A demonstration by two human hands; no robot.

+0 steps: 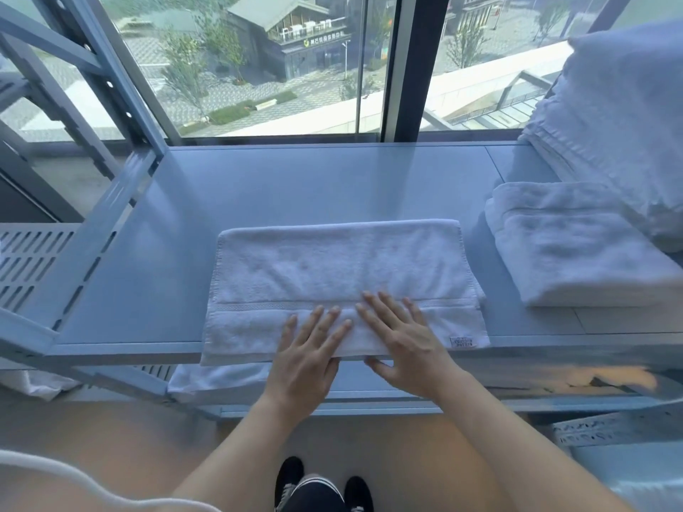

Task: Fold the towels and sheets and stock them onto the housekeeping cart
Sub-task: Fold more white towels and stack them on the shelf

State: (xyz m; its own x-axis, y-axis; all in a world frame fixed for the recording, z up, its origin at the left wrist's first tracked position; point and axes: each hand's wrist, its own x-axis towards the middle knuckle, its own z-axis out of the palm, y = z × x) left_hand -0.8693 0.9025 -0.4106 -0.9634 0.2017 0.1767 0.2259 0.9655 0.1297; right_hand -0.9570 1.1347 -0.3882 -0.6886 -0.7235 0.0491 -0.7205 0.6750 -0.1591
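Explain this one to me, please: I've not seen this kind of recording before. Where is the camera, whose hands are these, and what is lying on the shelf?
There is no machine here. A person wears one camera on the head, looking forward and down, so you see their own arms and, at the bottom, their shoes.

Both hands lie flat on a folded white towel: the left hand and the right hand, fingers straight, pressing it rather than gripping it. Nothing is held.

The towel lies on a pale metal shelf in front of a window, its near edge hanging slightly over the shelf's front. To the right sits another folded towel, and behind that a taller stack of white linen. More white cloth shows on a lower shelf.
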